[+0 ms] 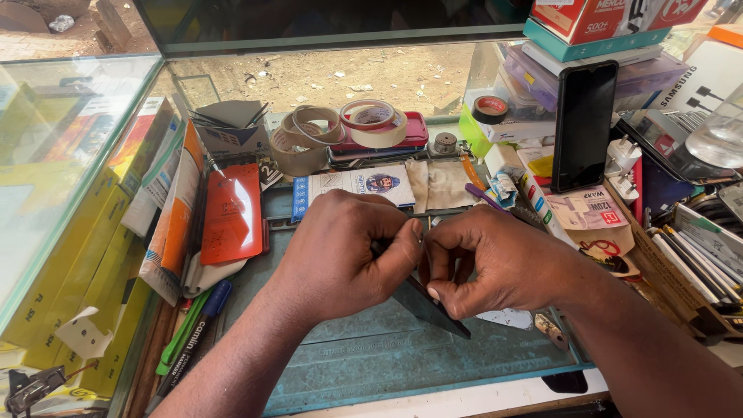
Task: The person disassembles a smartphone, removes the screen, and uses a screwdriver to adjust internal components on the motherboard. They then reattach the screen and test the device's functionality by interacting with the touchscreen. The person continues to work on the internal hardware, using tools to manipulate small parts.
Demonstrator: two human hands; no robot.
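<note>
Both hands, L [340,251] & R [495,259], fingers pinched shut on dark phone [429,306] over teal mat [402,356].

Bare teal mat [402,356] is left open at 6 o'clock; passage is blocked by tape rolls [340,128] at 12, boxes [696,255] at 3, pens [190,333] at 9.

Two hands are counted, a left hand [340,251] and a right hand [487,263], with one dark flat panel [429,308] between them. One upright phone [583,124] is seen, three wide tape rolls [375,124], one small black tape roll [490,109], two white plugs [623,159], one blue pen [197,337] and one blue mat [402,356].
</note>
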